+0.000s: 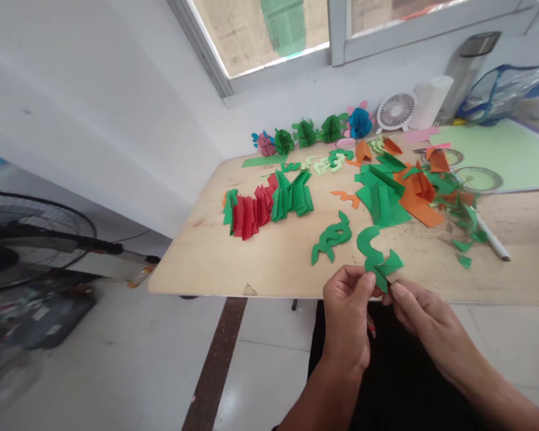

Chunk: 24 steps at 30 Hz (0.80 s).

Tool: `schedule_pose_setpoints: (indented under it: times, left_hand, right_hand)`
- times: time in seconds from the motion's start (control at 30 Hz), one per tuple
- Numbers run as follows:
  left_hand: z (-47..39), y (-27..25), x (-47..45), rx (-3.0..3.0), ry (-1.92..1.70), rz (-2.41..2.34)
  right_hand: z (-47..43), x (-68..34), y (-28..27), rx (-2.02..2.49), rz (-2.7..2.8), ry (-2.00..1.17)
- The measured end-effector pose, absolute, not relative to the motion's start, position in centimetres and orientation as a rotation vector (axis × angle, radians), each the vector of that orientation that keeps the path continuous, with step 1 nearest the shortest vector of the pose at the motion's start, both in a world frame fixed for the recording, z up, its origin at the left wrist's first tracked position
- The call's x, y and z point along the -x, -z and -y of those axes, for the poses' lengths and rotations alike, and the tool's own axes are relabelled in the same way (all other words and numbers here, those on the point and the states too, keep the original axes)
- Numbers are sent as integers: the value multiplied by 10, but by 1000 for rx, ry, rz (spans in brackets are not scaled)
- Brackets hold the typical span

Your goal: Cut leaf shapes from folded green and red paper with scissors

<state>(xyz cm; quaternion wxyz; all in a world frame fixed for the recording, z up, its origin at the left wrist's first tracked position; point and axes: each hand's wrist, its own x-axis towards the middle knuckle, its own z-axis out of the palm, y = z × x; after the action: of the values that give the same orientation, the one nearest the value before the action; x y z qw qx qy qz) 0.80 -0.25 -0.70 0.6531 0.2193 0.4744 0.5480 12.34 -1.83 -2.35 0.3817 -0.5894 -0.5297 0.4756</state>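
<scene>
My left hand [350, 299] is closed, thumb and fingers pinching a green paper cutout [369, 245] with a curved, wavy outline over the table's front edge. Close beside it, my right hand [415, 305] is closed on small scissors, mostly hidden by the fingers; a thin dark blade [383, 276] meets the paper. A pointed green flap of the cutout sticks out to the right above that blade. Left of the hands lie several wavy green cutouts [331, 236], overlapping on the wooden table [197, 263]. Something reddish shows below my left hand, too small to name.
Folded red paper [247, 215] and green paper [291, 197] stand in a row. Green sheets [381, 197], orange pieces [420, 191], scraps and a white pen [491, 236] lie to the right. Paper honeycomb figures [305, 133] and a small white fan [396, 112] line the wall.
</scene>
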Motion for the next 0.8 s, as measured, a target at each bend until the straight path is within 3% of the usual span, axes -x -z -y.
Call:
schedule_pose_setpoints:
  times: [0.43, 0.63, 0.8]
  left_hand:
    - [0, 14, -4, -486, -1321, -1070]
    - [7, 17, -8, -495, -1241, -1049]
    - [12, 17, -13, -526, -1195, -1062]
  right_hand:
    - [28, -132, 33, 1487, 1294, -1289]
    - [22, -138, 23, 1593, 1189, -986]
    - [8, -127, 15, 1658, 1269, -928]
